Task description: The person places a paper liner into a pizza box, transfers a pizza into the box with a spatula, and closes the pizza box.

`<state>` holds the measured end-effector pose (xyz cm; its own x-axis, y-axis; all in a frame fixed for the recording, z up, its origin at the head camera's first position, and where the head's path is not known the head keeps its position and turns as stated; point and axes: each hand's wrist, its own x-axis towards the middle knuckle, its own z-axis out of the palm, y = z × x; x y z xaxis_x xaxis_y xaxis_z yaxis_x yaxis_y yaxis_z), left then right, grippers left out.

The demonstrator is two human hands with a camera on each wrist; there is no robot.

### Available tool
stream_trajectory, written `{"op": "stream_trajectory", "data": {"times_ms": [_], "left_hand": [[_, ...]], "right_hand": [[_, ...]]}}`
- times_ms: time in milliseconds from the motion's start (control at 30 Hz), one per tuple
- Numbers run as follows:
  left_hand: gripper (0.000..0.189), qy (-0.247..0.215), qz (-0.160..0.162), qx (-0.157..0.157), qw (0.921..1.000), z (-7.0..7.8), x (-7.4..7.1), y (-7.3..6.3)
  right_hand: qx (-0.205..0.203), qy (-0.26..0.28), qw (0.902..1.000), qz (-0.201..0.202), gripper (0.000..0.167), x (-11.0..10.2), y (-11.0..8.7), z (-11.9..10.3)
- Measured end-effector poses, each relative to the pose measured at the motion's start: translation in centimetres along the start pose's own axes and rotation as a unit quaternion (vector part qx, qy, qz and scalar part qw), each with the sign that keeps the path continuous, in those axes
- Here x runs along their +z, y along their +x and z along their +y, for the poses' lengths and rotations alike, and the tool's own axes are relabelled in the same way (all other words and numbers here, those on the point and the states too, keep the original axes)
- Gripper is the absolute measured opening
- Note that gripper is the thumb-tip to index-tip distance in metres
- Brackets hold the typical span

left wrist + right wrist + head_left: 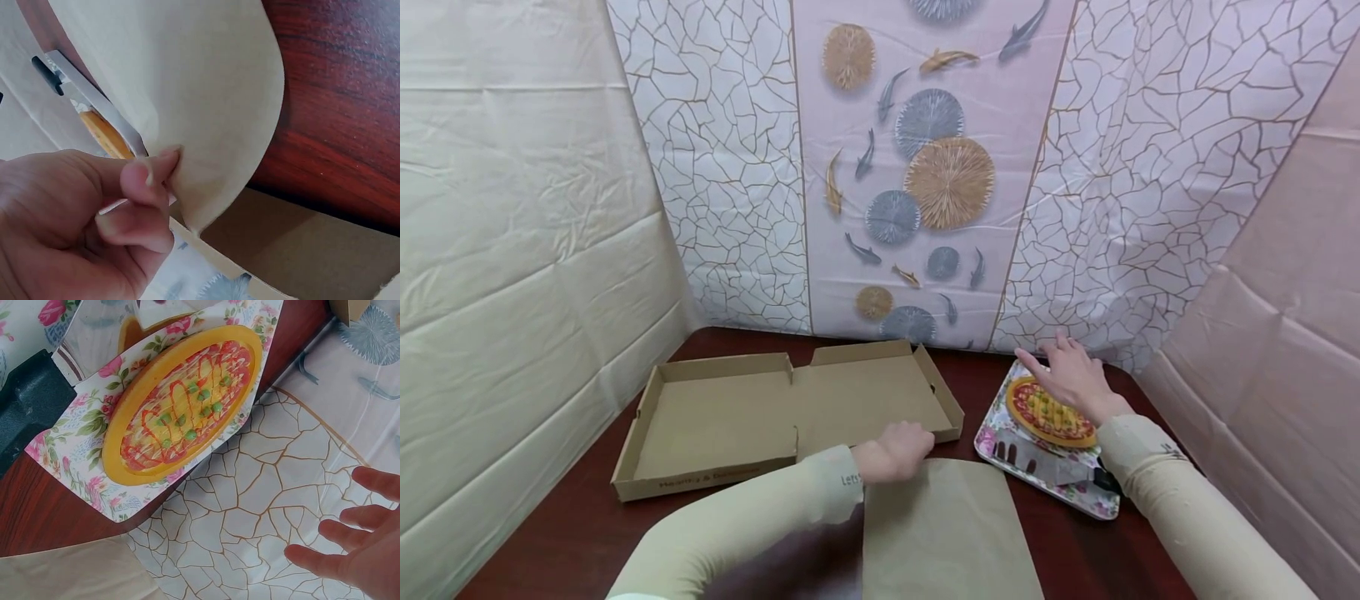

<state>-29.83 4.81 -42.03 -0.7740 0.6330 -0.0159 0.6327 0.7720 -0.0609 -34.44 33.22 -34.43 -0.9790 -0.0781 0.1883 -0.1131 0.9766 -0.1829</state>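
My left hand (895, 454) pinches the edge of a brown paper sheet (951, 533) between thumb and finger. In the left wrist view the pinched corner of the paper (215, 125) hangs above the box and the dark wood. Over the far part of a floral tray (988, 437), my right hand (1071, 375) is raised with spread fingers and holds nothing. On the tray lies a toy-like pizza (184, 409) with a yellow crust, red sauce and green bits. Beside it lies a slotted metal pizza server (1037, 465) with a black handle (37, 400).
An open cardboard pizza box (722, 417) lies at the left and centre back, its lid (872, 387) folded out flat to the right. Fabric walls (512, 208) enclose the dark red wooden table (565, 542) at the left, back and right.
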Motion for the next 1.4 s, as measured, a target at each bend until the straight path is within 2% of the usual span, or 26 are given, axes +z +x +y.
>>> {"op": "stream_trajectory", "data": {"times_ms": [267, 400, 800, 1400], "left_hand": [[0.015, -0.030, -0.010, -0.002, 0.9995, -0.7, -1.4, -0.7], [0.016, -0.029, -0.017, -0.006, 0.9994, -1.1, -2.0, -0.9], [0.027, -0.051, -0.010, -0.010, 0.9986, -2.6, -3.3, -1.2], [0.031, -0.093, -0.028, -0.050, 0.9941, -5.6, -4.9, -2.1]], "right_hand": [[0.012, 0.005, 0.9999, -0.009, 0.090, 0.0, 0.0, 0.1], [0.011, 0.007, 0.9999, -0.010, 0.089, -0.1, 0.0, 0.1], [0.005, -0.002, 1.0000, -0.001, 0.084, -0.3, -0.1, 0.0], [0.005, 0.002, 1.0000, 0.000, 0.085, -0.2, -0.1, -0.1]]}}
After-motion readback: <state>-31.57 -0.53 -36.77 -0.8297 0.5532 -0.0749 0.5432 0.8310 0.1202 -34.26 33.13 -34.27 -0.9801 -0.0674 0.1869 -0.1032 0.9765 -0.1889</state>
